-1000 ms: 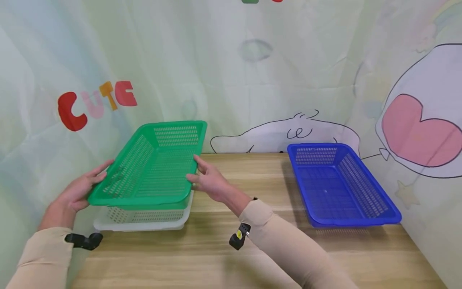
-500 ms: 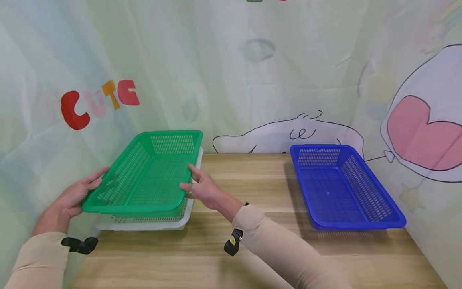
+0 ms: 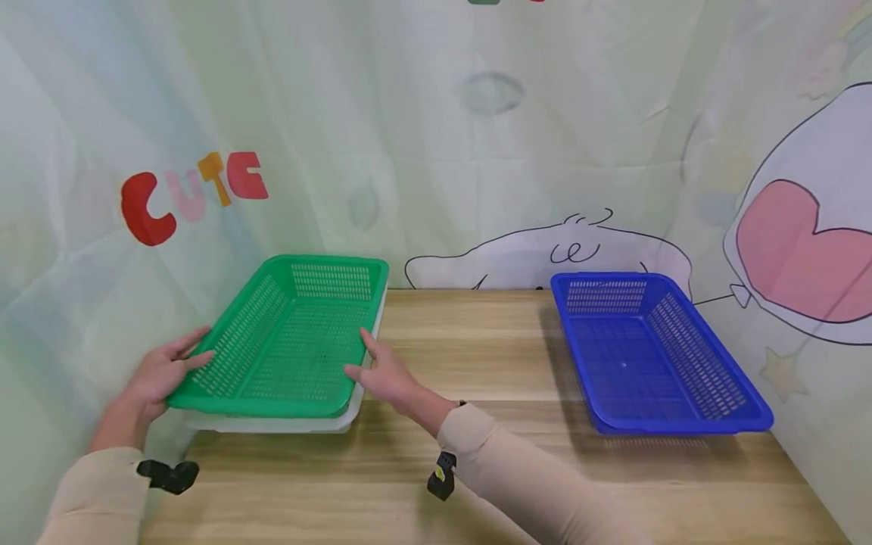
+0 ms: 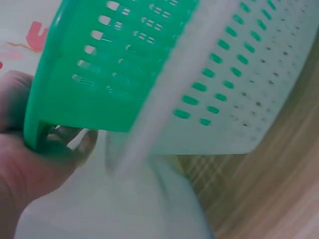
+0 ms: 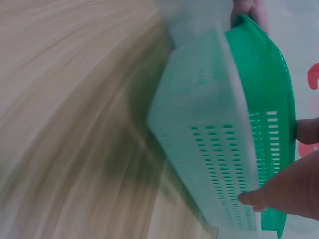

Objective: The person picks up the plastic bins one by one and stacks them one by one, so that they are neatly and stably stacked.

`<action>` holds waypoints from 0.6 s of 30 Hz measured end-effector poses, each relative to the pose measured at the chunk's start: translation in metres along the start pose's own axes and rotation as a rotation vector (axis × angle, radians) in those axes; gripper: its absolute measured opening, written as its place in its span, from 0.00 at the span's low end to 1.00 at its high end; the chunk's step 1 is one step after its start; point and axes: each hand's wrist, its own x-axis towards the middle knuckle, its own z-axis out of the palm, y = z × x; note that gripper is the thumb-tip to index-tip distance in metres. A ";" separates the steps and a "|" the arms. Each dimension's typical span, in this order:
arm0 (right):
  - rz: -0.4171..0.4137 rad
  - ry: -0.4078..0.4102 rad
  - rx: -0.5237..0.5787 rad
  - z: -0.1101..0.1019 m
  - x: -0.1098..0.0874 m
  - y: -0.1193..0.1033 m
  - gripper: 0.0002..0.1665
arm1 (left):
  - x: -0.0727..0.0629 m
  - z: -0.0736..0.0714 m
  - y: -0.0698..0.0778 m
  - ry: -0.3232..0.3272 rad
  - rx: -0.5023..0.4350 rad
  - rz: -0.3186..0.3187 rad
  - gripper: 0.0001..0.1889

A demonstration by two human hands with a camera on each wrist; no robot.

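A green plastic basket (image 3: pixel 300 341) sits nested in a white basket (image 3: pixel 272 424) at the left of the table, its rim above the white one. My left hand (image 3: pixel 160 375) holds the green basket's left rim near the front corner. In the left wrist view its thumb and fingers are on either side of that rim. My right hand (image 3: pixel 388 375) grips the right rim. In the right wrist view, one of its fingertips (image 5: pixel 251 198) reaches down beside the white basket's perforated wall. Most of the white basket is hidden under the green one.
A blue basket (image 3: pixel 620 363) stands at the right of the wooden table (image 3: pixel 463 341). A printed curtain (image 3: pixel 409 151) hangs behind the table and along both sides, close to the left hand.
The green basket has come down into the white basket, both hands lowering with it. Its tilt has levelled out. The blue basket has stayed in place.
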 end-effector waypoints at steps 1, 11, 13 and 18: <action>0.000 -0.001 -0.020 0.001 -0.001 0.002 0.44 | -0.001 0.001 -0.002 0.002 -0.007 0.003 0.38; -0.001 -0.024 -0.075 0.013 -0.010 0.012 0.43 | -0.003 0.015 -0.023 -0.014 -0.180 -0.080 0.39; -0.024 -0.020 -0.078 0.013 -0.011 0.012 0.44 | -0.002 0.015 -0.026 -0.017 -0.196 -0.082 0.39; -0.026 0.000 -0.102 0.014 -0.008 0.015 0.45 | -0.004 0.009 -0.035 -0.104 -0.283 -0.039 0.37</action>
